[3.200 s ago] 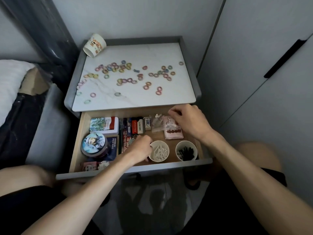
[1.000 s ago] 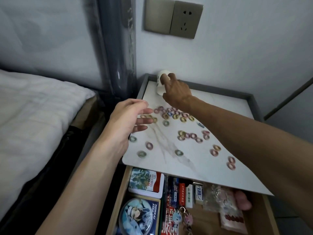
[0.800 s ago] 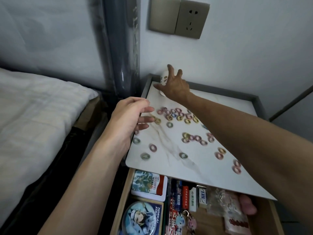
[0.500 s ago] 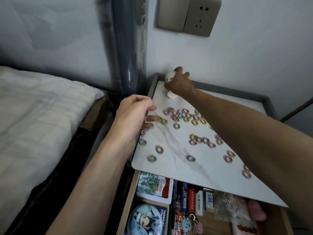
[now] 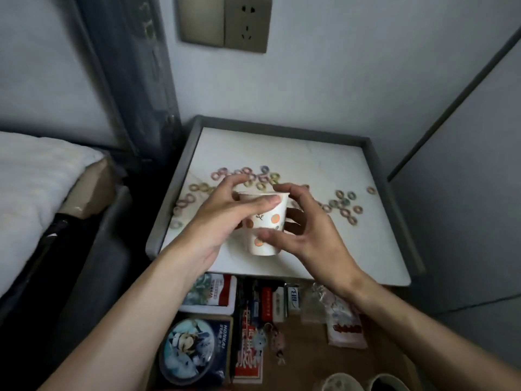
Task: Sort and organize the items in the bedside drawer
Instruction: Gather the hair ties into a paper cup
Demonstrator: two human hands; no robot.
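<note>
Nearest me, below the paper cup [image 5: 265, 224], the drawer [image 5: 304, 348] is open. There's a round tin [image 5: 194, 351] down-left of the cup and two little bowls [image 5: 342, 383] right at the bottom edge.

The cup itself is up off the tabletop [image 5: 324, 159], upright with its mouth up, and I've got both hands on it. My left hand [image 5: 222, 218] has the thumb laid across the wall just under the rim and the fingers curled round the far side. My right hand [image 5: 307, 230] has its thumb low on the wall, fingers wrapped round the back.

It's thin paper, so I reckon it weighs next to nothing and will crumple if squeezed. A gentle hold round the middle of the wall seems best, not the rim.

Beyond the cup, the little coloured hair rings [image 5: 344, 204] are scattered to its left and right. They look soft and light, easy enough to pinch up or sweep in. Furthest back, above the cup, is a wall socket [image 5: 245, 24].
</note>
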